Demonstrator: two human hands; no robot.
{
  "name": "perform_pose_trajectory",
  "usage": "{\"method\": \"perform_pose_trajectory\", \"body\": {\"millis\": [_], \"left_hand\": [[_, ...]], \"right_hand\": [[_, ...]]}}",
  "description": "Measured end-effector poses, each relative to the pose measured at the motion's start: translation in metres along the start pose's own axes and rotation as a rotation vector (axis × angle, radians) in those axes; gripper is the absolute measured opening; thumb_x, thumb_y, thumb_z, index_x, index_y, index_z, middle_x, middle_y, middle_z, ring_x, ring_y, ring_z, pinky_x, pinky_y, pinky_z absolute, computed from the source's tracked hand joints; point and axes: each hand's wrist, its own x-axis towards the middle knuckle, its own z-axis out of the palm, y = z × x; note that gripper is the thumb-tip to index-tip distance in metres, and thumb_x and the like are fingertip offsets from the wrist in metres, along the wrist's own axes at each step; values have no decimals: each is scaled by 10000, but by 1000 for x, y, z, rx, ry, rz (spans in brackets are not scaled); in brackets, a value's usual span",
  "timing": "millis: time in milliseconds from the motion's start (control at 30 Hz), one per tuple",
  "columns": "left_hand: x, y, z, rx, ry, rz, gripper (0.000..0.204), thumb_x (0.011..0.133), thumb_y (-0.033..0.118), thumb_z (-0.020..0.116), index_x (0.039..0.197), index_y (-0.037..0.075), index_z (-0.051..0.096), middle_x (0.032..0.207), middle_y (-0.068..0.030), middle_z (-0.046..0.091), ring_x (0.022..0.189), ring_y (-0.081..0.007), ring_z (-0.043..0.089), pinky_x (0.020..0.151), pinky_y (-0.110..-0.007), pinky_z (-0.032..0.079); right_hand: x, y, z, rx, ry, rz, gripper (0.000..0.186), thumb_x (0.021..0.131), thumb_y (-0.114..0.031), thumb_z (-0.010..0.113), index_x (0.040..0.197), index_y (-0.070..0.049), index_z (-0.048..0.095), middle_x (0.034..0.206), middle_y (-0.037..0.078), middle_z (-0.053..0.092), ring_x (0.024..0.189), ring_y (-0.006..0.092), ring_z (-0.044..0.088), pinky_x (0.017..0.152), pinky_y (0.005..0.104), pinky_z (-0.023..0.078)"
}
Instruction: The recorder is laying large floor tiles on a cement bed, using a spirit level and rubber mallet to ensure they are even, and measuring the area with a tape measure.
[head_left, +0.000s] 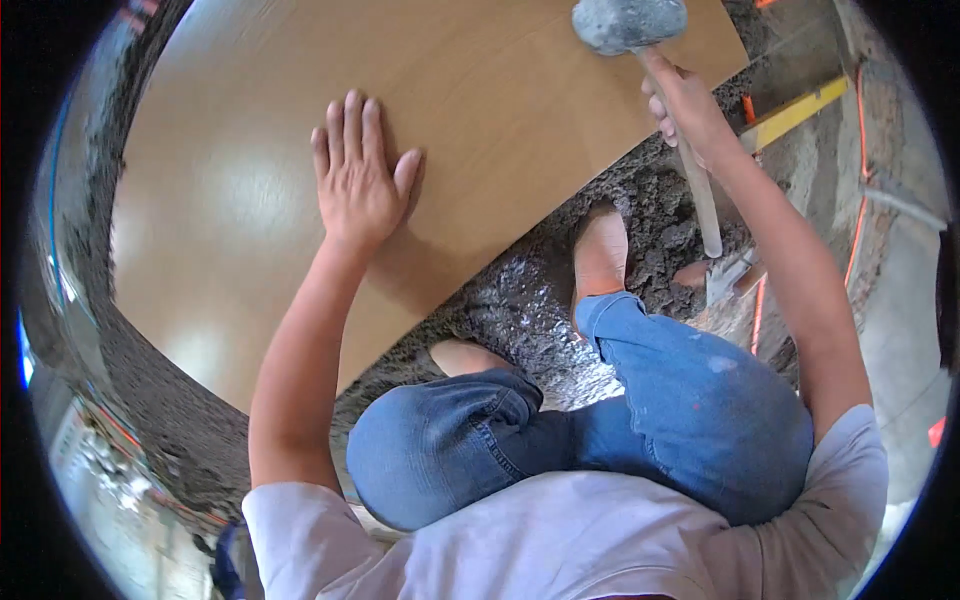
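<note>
My left hand [360,185] lies flat with fingers spread on a large, glossy tan slab [210,110]. My right hand [680,105] grips the wooden handle of a mallet [628,20], whose rounded head is caked with grey material and held over the slab's upper right part. The handle angles down past the slab's edge over dark, lumpy wet mortar [525,265], which borders the slab. Below the handle's lower end lies a metal trowel-like tool [725,280], partly hidden by my forearm.
My bare feet [600,250] rest in the mortar beneath my bent knees. A yellow bar [800,110] lies at the upper right. Orange cords [862,130] run along the right side. Grey concrete surfaces [880,310] are at the right rim, and a blue line [55,200] runs along the left.
</note>
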Motion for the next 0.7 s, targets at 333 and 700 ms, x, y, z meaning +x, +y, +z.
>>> {"method": "perform_pose_trajectory", "body": {"millis": [333, 700], "left_hand": [[-276, -78, 32, 41, 50, -808, 786, 874, 482, 479, 1435, -5, 221, 1517, -179, 168, 1419, -331, 87, 1141, -467, 38], [-301, -65, 20, -60, 188, -996, 801, 896, 531, 396, 1450, -1, 170, 1529, -173, 119, 1424, -325, 56, 1140, -476, 26]], "right_hand": [[-70, -14, 151, -107, -291, -303, 404, 932, -513, 442, 862, -123, 523, 588, -65, 422, 445, 39, 381, 387, 205, 291], [-95, -18, 215, -224, -392, -401, 386, 944, -492, 445, 843, -126, 520, 558, -70, 408, 414, 39, 366, 372, 192, 277]]}}
